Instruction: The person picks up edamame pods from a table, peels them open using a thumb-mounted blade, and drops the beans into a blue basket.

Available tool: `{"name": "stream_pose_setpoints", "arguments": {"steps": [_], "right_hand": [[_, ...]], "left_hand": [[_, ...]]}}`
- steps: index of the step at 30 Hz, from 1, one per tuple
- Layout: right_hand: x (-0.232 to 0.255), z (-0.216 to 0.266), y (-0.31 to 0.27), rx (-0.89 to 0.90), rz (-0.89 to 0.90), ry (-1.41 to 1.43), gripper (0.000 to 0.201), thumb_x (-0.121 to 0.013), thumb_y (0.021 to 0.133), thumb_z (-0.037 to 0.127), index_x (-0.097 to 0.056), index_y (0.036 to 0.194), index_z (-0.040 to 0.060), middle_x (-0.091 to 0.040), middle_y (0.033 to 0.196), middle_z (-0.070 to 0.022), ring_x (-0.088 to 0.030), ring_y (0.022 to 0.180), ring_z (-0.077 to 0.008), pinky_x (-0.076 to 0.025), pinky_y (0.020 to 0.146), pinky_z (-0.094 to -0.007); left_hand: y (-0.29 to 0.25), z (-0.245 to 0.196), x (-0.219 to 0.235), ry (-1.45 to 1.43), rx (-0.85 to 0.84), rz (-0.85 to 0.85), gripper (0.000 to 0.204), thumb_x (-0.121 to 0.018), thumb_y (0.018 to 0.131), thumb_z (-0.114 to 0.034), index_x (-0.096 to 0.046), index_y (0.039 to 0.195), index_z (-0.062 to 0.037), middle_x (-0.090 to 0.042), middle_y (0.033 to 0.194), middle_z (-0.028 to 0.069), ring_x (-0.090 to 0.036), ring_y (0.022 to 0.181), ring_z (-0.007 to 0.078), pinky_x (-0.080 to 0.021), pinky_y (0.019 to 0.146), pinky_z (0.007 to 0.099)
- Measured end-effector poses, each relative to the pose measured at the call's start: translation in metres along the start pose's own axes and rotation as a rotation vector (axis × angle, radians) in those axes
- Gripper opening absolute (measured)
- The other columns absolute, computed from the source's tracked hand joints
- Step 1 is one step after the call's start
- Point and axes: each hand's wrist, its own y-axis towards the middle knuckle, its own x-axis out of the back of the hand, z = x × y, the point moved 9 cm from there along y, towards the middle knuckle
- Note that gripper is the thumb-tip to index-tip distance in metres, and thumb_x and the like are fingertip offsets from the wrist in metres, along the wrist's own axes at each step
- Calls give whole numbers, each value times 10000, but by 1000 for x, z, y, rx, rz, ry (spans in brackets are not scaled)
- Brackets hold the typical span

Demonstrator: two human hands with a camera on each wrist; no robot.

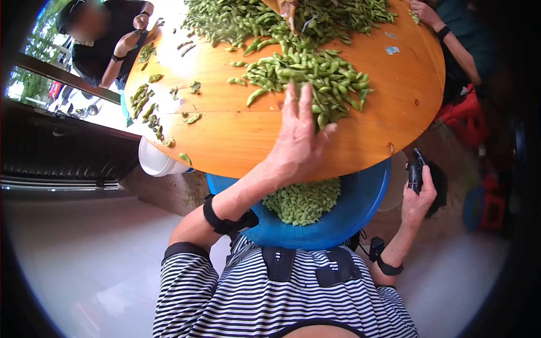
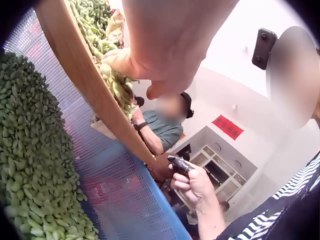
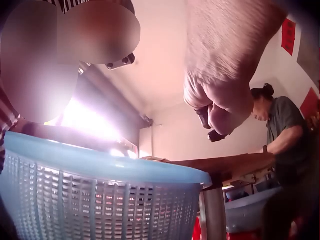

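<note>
My left hand reaches over the round wooden table, fingers stretched out, the fingertips at the near side of a pile of green edamame pods. In the left wrist view, that same hand hangs above the table edge beside the pods. Out to the right, off the table, my right hand grips a small black hand tool. Two dark ends of the tool poke out below the curled fingers in the right wrist view. Its exact kind cannot be told.
A blue basket of shelled beans stands below the table edge, before my body. A larger heap of pods covers the far side. Discarded bits lie at left, near a white bucket. Two other people work across the table.
</note>
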Motion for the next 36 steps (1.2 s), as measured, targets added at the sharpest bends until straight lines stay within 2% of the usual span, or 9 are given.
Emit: {"name": "stream_pose_setpoints", "arguments": {"steps": [3,5,10,19,24,26,28,34,36], "right_hand": [[9,2,-8,-3,-7,-20,310,-526,837,-56,-607,1136,-40,-668,902,-69,-589,823,-114,-459,762,-234],[12,-2,-12,-68,11,31,310,-522,836,-56,-609,1133,-36,-660,888,-60,-579,811,-103,-453,749,-226],[-3,4,-19,-91,96,119,327,-517,824,-56,-613,1134,-20,-642,856,-30,-549,786,-71,-437,716,-205],[-44,87,-38,116,289,162,340,-478,736,-107,-603,1044,-38,-602,844,-51,-540,770,-90,-428,701,-206],[-86,117,-54,233,554,231,377,-465,622,-95,-592,973,-46,-543,835,-136,-554,739,-246,-431,696,-262],[-101,125,-59,148,655,325,365,-469,654,-96,-598,991,-44,-554,810,-116,-550,706,-199,-421,658,-255],[-115,125,-60,-11,738,420,337,-468,702,-94,-605,1005,-38,-555,756,-49,-536,682,-125,-404,624,-230],[-134,119,-61,-348,826,859,318,-503,791,-68,-617,1083,-22,-569,767,23,-504,671,-67,-403,618,-198],[-128,128,-56,-212,764,724,333,-512,792,-68,-618,1103,-16,-573,770,18,-505,677,-64,-407,618,-197]], "left_hand": [[5,1,41,-138,-85,-81,496,-616,881,-97,-419,1319,28,-414,1341,303,-437,1231,441,-396,1016,454],[2,13,73,-228,-95,-189,182,-618,863,-21,-625,1045,-17,-640,1032,143,-631,897,262,-510,785,340],[-33,14,59,-185,-32,73,66,-668,803,-24,-673,868,-27,-617,725,99,-597,602,190,-489,573,319],[-67,2,43,165,-273,-133,156,-672,769,25,-651,907,-44,-575,818,91,-605,714,224,-501,593,338],[-66,16,39,-294,7,-73,92,-630,832,30,-628,898,-35,-599,773,22,-543,616,92,-428,496,223],[-68,28,27,-451,173,23,47,-644,866,-11,-635,900,-41,-615,757,-11,-485,570,36,-381,471,188],[-70,30,12,-1109,481,68,32,-654,875,-32,-645,903,-45,-634,778,-12,-461,542,27,-369,457,190],[-76,26,-5,-1235,470,159,164,-652,877,-26,-655,1038,6,-656,829,50,-525,565,79,-392,465,200],[-77,19,-10,-1249,445,211,193,-667,887,-81,-646,1067,-13,-667,829,30,-495,569,43,-381,477,183]]}}
